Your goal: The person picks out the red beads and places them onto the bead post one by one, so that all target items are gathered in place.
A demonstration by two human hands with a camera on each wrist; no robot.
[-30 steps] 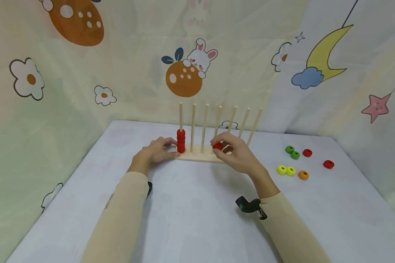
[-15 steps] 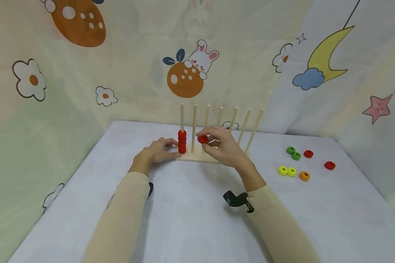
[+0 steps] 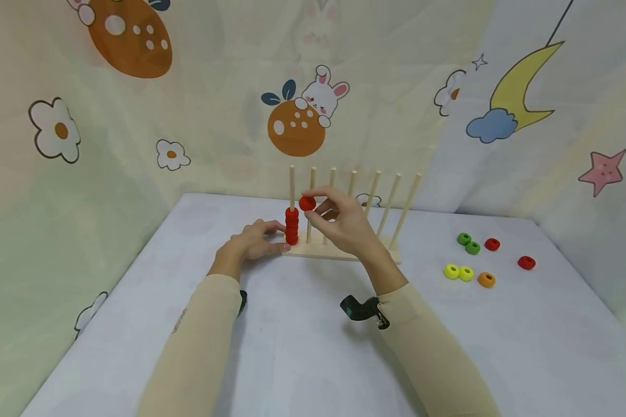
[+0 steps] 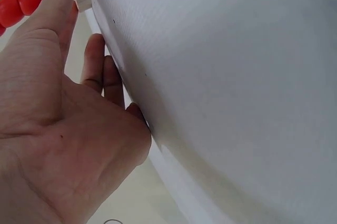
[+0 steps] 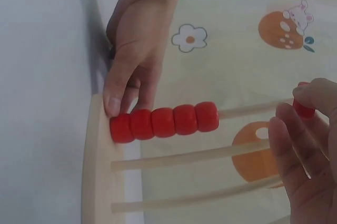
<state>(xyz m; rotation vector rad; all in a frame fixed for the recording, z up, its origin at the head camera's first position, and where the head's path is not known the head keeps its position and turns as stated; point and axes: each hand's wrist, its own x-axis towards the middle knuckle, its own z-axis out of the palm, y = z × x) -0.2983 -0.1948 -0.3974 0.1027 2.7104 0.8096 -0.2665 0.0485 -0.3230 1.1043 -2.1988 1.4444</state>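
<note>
A wooden bead rack (image 3: 339, 252) with several upright pegs stands toward the back of the table. Its leftmost peg carries a stack of several red beads (image 3: 291, 227), leaving the upper part bare. My left hand (image 3: 254, 241) grips the left end of the rack's base, thumb in front, beside the stack; the left wrist view shows the thumb against the wooden end. Between thumb and fingertips, my right hand (image 3: 348, 225) pinches a single red bead (image 3: 307, 203). In the right wrist view that held bead (image 5: 304, 109) is near the leftmost peg's free end; whether it touches the peg, I cannot tell.
On the table's right lie loose beads: two green (image 3: 468, 243), two yellow (image 3: 458, 272), an orange one (image 3: 487, 280) and two red (image 3: 526, 263). A patterned cloth (image 3: 214, 110) hangs behind the white-covered table (image 3: 292, 347).
My right hand has moved left and upward with the red bead, from the middle pegs toward the leftmost peg's top. The left hand stays at the rack's end.
</note>
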